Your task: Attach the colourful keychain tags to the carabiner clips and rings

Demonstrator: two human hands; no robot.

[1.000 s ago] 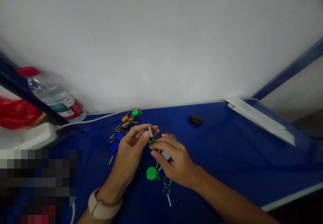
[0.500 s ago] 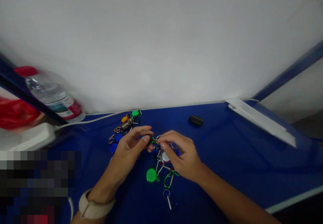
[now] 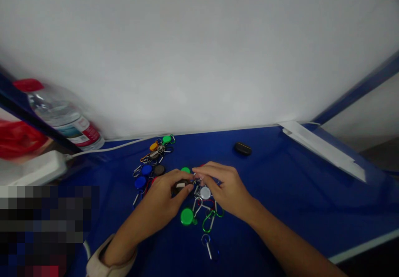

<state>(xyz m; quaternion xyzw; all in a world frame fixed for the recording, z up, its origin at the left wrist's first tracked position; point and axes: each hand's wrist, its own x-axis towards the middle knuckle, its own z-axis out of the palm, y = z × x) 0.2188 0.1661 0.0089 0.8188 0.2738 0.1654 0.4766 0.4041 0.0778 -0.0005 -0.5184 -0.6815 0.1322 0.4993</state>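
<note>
My left hand [image 3: 162,204] and my right hand [image 3: 224,191] meet over a cluster of coloured round key tags and carabiner clips on the blue table [image 3: 280,194]. The left fingers pinch a dark tag [image 3: 181,185]. The right fingers are closed on a small metal ring [image 3: 197,178] beside that tag. Between and below the hands lie a silver tag [image 3: 205,193], a green tag [image 3: 187,216] and a green carabiner [image 3: 208,223]. A second pile of tags [image 3: 154,158], orange, green, blue and dark, lies to the upper left.
A water bottle with a red cap [image 3: 62,117] lies at the left near a white power strip [image 3: 34,169] and its cable. A small black object [image 3: 242,148] sits behind the hands. A white strip [image 3: 321,150] lies along the right edge. A white wall stands behind.
Both hands have lowered from above the table onto the tag cluster. The left hand brought the dark tag down, and the right fingers moved in to meet it.
</note>
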